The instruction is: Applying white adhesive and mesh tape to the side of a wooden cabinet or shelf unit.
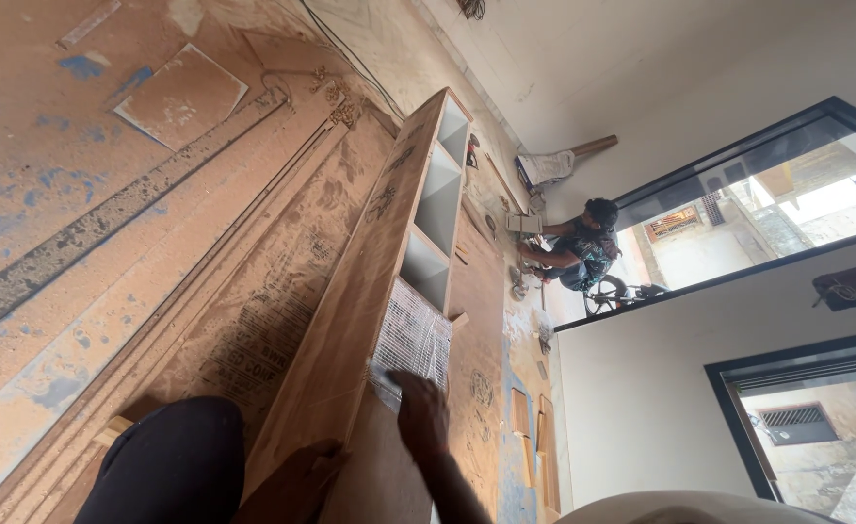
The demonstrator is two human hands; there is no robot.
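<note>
A long plywood shelf unit (374,291) is seen lying on its side on the dusty floor (49,243), running from the lower middle of the view up toward the far wall. Its open white compartments (439,199) face right. A sheet of printed paper (410,342) is laid over the nearest compartment.

The right hand (422,415) is raised from the lower edge, forearm angled up and left, back of the hand toward the camera. Its fingers are pressed against the lower edge of the printed paper; the grip is not closed round anything as far as can be seen, but the fingertips are hidden behind the hand, so its state cannot be told with certainty.

The left hand (297,480) is laid flat, palm down, on the plywood side panel at the near end of the unit, fingers spread and nothing held; the grip is open. A dark-clad knee (171,466) is seen just left of it.

Loose wood offcuts (530,442) lie on the floor to the right of the unit. Farther off, another person (578,254) is crouched beside a large window (767,199), at work apart from the unit.
</note>
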